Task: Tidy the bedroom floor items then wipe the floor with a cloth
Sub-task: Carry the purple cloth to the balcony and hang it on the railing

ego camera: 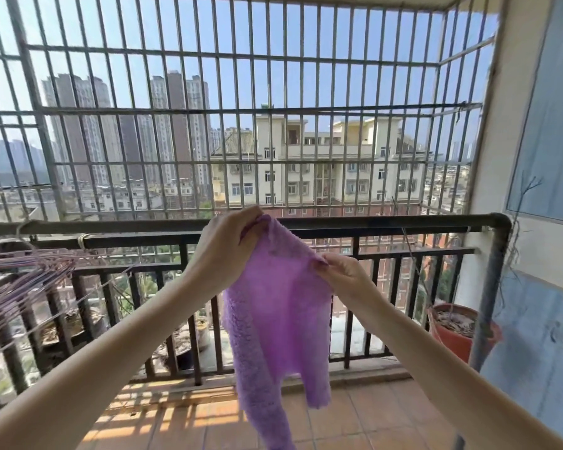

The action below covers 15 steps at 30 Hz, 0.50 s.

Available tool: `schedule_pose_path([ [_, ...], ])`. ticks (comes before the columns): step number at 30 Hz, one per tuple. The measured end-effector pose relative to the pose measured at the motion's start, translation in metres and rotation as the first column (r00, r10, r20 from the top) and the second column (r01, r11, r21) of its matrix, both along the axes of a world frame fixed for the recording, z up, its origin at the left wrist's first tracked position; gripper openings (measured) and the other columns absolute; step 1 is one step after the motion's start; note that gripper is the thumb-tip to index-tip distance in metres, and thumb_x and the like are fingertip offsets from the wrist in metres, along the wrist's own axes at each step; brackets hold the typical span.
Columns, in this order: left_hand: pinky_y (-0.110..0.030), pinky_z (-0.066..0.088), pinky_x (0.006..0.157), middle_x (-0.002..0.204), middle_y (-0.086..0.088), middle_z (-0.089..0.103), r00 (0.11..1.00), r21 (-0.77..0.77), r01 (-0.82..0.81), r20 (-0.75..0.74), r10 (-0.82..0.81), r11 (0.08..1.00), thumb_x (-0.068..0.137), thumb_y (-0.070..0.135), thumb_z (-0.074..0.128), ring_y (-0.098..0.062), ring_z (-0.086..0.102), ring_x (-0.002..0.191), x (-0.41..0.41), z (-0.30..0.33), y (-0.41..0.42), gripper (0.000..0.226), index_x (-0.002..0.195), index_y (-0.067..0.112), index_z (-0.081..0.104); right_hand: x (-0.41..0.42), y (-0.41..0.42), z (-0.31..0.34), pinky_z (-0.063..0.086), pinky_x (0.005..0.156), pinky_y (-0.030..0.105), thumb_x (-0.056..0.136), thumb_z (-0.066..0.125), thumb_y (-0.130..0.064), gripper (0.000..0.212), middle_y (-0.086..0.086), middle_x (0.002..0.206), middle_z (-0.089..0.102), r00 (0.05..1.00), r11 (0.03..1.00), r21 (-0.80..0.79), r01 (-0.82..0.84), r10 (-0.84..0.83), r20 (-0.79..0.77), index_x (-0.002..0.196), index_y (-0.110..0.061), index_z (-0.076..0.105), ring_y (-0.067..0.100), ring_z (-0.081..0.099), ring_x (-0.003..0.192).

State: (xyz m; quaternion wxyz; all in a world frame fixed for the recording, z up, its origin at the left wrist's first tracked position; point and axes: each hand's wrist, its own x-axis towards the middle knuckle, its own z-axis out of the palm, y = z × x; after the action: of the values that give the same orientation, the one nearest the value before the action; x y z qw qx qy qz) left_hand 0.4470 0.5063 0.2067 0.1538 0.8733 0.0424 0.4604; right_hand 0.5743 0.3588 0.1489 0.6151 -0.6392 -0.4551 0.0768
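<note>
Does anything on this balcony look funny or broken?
Nothing looks broken. The purple cloth hangs unevenly, because the left hand pinches its top edge higher than the right hand. The plant in the red pot is bare sticks, probably dried out.

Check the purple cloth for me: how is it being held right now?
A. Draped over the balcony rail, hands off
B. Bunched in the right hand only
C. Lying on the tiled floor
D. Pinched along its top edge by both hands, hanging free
D: the left hand and right hand each pinch the top edge of the purple cloth, which hangs down in front of the balcony rail.
</note>
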Motion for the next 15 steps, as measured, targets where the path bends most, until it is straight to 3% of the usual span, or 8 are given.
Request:
schedule_pose_path([
  [4,-0.038,0.053,0.072,0.074,0.002,0.063,0.996,0.019,-0.013,-0.084,0.015,1.0,0.096,0.013,0.046,-0.012,0.059,0.069,0.005,0.001,0.008,0.018,0.09,0.01,0.062,0.018,0.006,0.008,0.034,0.061,0.028,0.096,0.047,-0.01,0.03,0.009,0.073,0.05,0.989,0.995,0.001,0.095,-0.095,0.111,0.088,0.016,0.058,0.019,0.046,0.069],
  [9,-0.038,0.051,0.074,0.077,-0.001,0.062,0.997,-0.048,-0.037,-0.065,0.033,0.998,0.097,0.009,0.043,-0.02,0.059,0.074,0.01,0.009,0.017,0.019,0.093,0.008,0.061,0.022,0.008,0.025,0.034,0.049,0.015,0.095,0.053,-0.021,0.022,-0.004,0.062,0.053,0.966,0.996,0.023,0.082,-0.086,0.244,0.075,-0.018,0.064,0.009,0.046,0.057],
  [11,-0.036,0.049,0.075,0.078,-0.003,0.062,0.999,-0.105,-0.023,-0.038,0.019,0.994,0.097,0.009,0.042,-0.022,0.058,0.076,0.014,0.013,0.018,0.02,0.091,0.007,0.062,0.025,0.006,0.031,0.036,0.048,0.017,0.089,0.056,-0.036,0.027,-0.001,0.064,0.054,0.972,0.998,-0.056,0.017,-0.003,0.234,0.079,-0.012,0.064,0.014,0.048,0.057],
  [13,-0.025,0.047,0.067,0.076,-0.001,0.06,1.0,-0.162,0.002,-0.019,-0.006,0.987,0.098,0.011,0.041,-0.016,0.056,0.073,0.018,0.016,0.019,0.024,0.085,0.013,0.06,0.03,0.003,0.035,0.045,0.054,0.024,0.08,0.063,-0.046,0.046,0.005,0.07,0.057,0.973,0.974,-0.211,-0.081,0.123,0.196,0.088,0.0,0.063,0.021,0.054,0.061],
  [15,-0.017,0.039,0.062,0.072,0.008,0.055,1.0,-0.199,0.022,-0.013,-0.025,0.98,0.099,0.013,0.04,-0.005,0.051,0.068,0.021,0.02,0.02,0.027,0.079,0.024,0.054,0.037,0.001,0.035,0.056,0.067,0.03,0.072,0.076,-0.035,0.039,0.006,0.078,0.065,0.963,0.946,-0.312,-0.093,0.165,0.212,0.09,-0.002,0.064,0.022,0.065,0.071],
])
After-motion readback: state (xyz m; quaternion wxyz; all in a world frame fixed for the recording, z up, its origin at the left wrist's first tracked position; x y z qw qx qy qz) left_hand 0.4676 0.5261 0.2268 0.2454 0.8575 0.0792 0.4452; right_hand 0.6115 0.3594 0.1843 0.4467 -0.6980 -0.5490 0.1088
